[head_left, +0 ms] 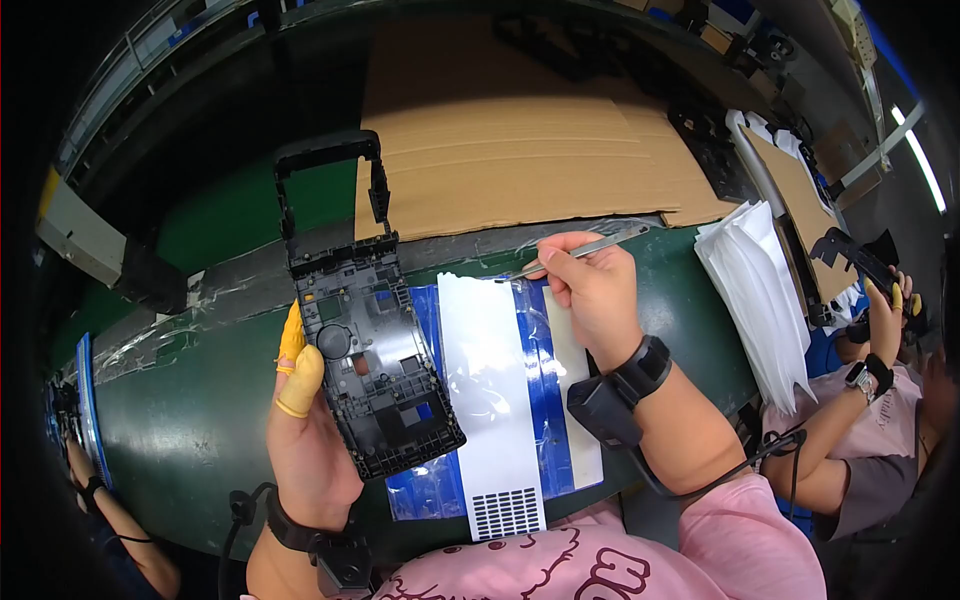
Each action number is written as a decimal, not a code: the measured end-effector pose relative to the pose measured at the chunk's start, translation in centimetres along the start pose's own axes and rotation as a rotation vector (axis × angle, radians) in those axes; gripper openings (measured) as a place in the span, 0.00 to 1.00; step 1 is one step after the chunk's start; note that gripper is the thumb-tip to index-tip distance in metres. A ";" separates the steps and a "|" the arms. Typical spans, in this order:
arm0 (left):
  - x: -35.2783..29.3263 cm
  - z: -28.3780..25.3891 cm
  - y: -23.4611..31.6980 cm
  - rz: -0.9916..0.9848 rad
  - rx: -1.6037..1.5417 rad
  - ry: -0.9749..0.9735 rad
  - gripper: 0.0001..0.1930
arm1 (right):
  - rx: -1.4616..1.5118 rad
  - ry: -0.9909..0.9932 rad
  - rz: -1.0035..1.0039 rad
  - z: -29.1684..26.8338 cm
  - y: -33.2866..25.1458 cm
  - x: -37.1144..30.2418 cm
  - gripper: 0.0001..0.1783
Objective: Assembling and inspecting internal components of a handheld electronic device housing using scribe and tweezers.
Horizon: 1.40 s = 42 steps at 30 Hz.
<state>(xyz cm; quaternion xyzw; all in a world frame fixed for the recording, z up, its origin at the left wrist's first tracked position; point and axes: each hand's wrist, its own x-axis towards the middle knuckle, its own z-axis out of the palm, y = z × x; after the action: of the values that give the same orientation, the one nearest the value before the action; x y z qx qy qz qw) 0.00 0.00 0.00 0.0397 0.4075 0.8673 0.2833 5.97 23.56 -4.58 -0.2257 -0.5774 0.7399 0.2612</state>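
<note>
My left hand point(312, 440), with yellow finger cots on the thumb and a finger, grips a black plastic housing point(385, 375) by its left edge. The housing is tilted, its inner side with ribs, a round recess and square cut-outs facing up; an open loop-shaped frame extends from its far end. In my right hand point(597, 290) is a pair of metal tweezers point(605, 243), pinched between thumb and fingers. Their tip is by the far end of a white strip sheet point(485, 390), where a small dark piece shows. Rows of small black rectangles point(507, 514) cover the sheet's near end.
Under the sheet lies a blue-and-clear plastic sleeve point(425, 500) on the green table point(190, 430). Cardboard point(500, 170) spans the far side. White foam sheets point(755, 300) stand at right. A co-worker's hand point(885, 310) holds a black part farther right; another person's arm point(130, 525) is at left.
</note>
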 end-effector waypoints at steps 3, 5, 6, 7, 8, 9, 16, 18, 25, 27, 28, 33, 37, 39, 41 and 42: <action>0.1 -0.1 -0.2 -0.002 -0.040 0.011 0.23 | 0.025 0.003 -0.003 -0.4 -0.4 0.0 0.06; 0.0 0.2 -0.5 0.028 -0.028 0.033 0.22 | 0.123 -0.070 0.029 -0.6 -1.3 0.0 0.05; -0.4 0.0 0.1 0.023 -0.018 0.045 0.22 | 0.133 -0.063 0.048 0.4 -1.8 -1.2 0.05; -0.4 0.1 0.2 0.032 0.016 0.070 0.22 | 0.135 -0.072 0.056 1.0 -2.2 -1.9 0.05; -0.5 0.0 0.3 0.040 0.051 0.097 0.22 | 0.157 -0.098 0.067 1.6 -2.5 -2.7 0.05; -0.7 -0.1 0.4 0.030 0.009 0.064 0.23 | 0.176 -0.133 0.078 2.3 -2.9 -3.4 0.06; -1.1 0.5 -1.0 -0.098 -0.095 -0.047 0.25 | 0.151 -0.413 0.123 4.6 -3.9 -8.5 0.09; -1.4 0.7 -0.9 -0.111 -0.089 -0.068 0.25 | 0.132 -0.402 0.123 4.8 -3.7 -8.5 0.09; -1.8 0.9 -1.2 -0.158 -0.098 -0.095 0.26 | 0.180 -0.318 0.110 5.0 -3.5 -8.3 0.08; -1.8 0.9 -1.3 -0.158 -0.105 -0.096 0.26 | 0.183 -0.316 0.104 4.9 -3.5 -8.3 0.08; -1.8 0.9 -1.3 -0.161 -0.107 -0.105 0.27 | 0.168 -0.327 0.101 4.7 -3.4 -8.2 0.08; -1.9 1.5 -1.2 -0.132 -0.041 -0.085 0.26 | 0.119 -0.334 0.122 4.8 -3.5 -8.1 0.08; -1.8 1.5 -1.1 -0.124 -0.049 -0.088 0.26 | 0.146 -0.298 0.095 5.5 -3.4 -8.1 0.07; -1.8 1.4 -1.0 -0.127 -0.051 -0.088 0.26 | 0.152 -0.257 0.066 5.7 -3.3 -8.2 0.06; -1.8 1.2 -1.0 -0.158 -0.094 -0.107 0.27 | 0.128 -0.255 0.069 5.7 -3.2 -8.2 0.06; -1.8 1.2 -1.0 -0.158 -0.094 -0.106 0.27 | 0.127 -0.256 0.069 5.6 -3.2 -8.1 0.06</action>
<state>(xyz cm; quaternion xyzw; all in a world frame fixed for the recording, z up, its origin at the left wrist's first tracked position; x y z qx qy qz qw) 2.33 0.36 0.35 0.0400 0.3525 0.8572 0.3734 9.00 14.79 0.11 -0.1322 -0.5497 0.8063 0.1737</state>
